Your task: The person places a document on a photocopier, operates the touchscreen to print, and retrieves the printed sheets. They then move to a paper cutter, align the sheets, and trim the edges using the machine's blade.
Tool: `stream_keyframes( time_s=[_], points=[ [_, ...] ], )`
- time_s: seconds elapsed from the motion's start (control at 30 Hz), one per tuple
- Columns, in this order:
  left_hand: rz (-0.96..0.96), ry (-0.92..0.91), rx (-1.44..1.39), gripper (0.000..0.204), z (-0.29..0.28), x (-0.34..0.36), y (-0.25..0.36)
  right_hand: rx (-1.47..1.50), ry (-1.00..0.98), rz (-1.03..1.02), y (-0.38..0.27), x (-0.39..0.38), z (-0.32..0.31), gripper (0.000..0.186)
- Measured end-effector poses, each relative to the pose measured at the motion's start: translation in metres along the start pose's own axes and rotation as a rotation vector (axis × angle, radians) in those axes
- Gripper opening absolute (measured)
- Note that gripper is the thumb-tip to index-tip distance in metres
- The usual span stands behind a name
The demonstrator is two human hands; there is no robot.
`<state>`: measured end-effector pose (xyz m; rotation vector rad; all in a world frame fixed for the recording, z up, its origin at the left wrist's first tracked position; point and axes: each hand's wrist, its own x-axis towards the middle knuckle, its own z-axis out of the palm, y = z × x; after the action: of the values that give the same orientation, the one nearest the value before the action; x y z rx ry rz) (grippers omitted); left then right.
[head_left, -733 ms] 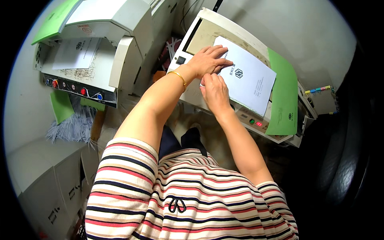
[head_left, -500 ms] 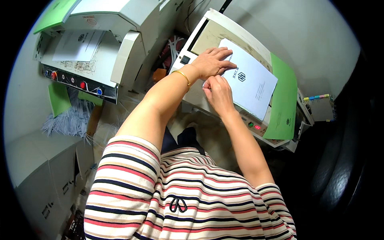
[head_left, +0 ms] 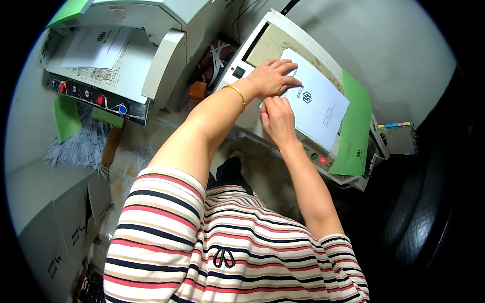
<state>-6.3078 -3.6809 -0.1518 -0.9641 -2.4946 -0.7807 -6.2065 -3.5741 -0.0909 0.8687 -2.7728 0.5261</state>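
Note:
A stack of white sheets (head_left: pixel 323 96) with a dark printed emblem lies at a slant on top of the cream-coloured machine (head_left: pixel 316 53). My left hand (head_left: pixel 272 78) rests over the sheets' left end, its fingers stretched out and spread. Just below it, my right hand (head_left: pixel 279 120) has its fingers curled in a pinch at the sheets' near left edge. The fingertips hide exactly how much of the paper is between them. Under the sheets' right end, a green sheet (head_left: pixel 353 131) hangs over the machine's side.
At the left stands a second machine (head_left: pixel 164 63) with a row of buttons and white printed papers (head_left: pixel 98 48) on its bed. Shredded paper strips (head_left: pixel 83 139) heap below it. An orange-brown box (head_left: pixel 197 91) sits between the machines. A thick tabbed stack (head_left: pixel 398 139) is beyond the right side.
The view has shifted slightly. Both hands stay at the sheets' left end, the left spread and the right pinched, with barely any movement.

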Motion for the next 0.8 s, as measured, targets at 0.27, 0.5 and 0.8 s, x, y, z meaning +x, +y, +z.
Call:
stream_keyframes(
  time_s=[0.27, 0.5, 0.8],
  points=[
    [-0.001, 0.007, -0.036, 0.032, -0.003, -0.001, 0.001, 0.068, 0.166, 0.119, -0.009, -0.010, 0.001, 0.015],
    [-0.023, -0.034, -0.024, 0.032, -0.006, 0.000, 0.002, 0.104, 0.215, 0.041, 0.001, -0.023, 0.001, 0.014],
    [-0.021, -0.006, -0.024, 0.031, -0.006, 0.000, 0.004, 0.260, 0.175, 0.007, 0.016, -0.049, -0.018, 0.014]
  ],
)
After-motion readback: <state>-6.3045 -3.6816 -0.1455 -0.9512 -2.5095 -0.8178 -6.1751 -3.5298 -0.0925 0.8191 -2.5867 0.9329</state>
